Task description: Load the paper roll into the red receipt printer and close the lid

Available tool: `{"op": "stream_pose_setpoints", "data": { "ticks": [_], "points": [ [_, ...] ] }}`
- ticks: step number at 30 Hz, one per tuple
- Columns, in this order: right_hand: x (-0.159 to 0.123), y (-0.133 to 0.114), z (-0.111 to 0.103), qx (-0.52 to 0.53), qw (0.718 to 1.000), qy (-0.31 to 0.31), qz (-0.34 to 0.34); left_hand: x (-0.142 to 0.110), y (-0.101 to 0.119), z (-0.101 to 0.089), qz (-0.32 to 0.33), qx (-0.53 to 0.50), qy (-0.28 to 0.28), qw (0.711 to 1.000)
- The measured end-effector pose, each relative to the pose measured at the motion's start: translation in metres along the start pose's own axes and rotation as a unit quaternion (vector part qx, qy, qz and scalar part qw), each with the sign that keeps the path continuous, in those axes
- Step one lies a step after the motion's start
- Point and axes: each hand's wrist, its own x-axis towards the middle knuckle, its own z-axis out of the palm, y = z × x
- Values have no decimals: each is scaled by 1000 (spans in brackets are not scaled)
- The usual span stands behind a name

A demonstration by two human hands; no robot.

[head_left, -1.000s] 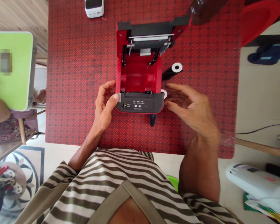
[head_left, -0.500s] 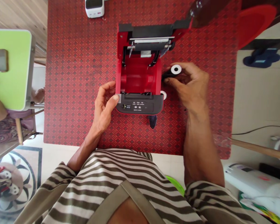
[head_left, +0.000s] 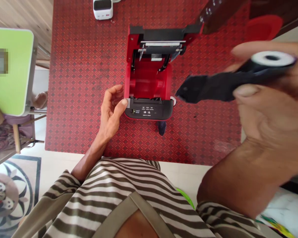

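The left hand (head_left: 111, 112) is partly curled, its thumb resting on the front left corner of the red printer (head_left: 149, 110) and its fingers at the printer's side. The printer stands on the table (head_left: 84, 82), just right of this hand, with its lid (head_left: 161, 33) raised and its compartment open. A white roll end (head_left: 173, 100) shows beside the printer, between the two hands. The right hand (head_left: 270, 89), well apart from the printer, pinches a black roll (head_left: 268, 67) with a white end between thumb and fingers; a loose black strip (head_left: 203, 88) extends leftward from that hand.
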Motion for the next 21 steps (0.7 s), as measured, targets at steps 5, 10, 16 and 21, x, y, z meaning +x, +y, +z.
{"op": "stream_pose_setpoints", "data": {
  "ticks": [5, 10, 16, 21],
  "points": [
    [-6, -33, 21, -2, 993, -118, 33, -4, 20, 3, 114, 98, 62, 987],
    [5, -38, 45, -4, 976, -212, 51, -11, 54, 5, 153, 164, -13, 974],
    [13, -44, 64, -180, 954, -238, 5, -11, 49, 0, 187, 206, -48, 959],
    [16, -53, 83, -254, 931, -261, -13, -5, 59, -5, 213, 267, -74, 937]
  ]
}}
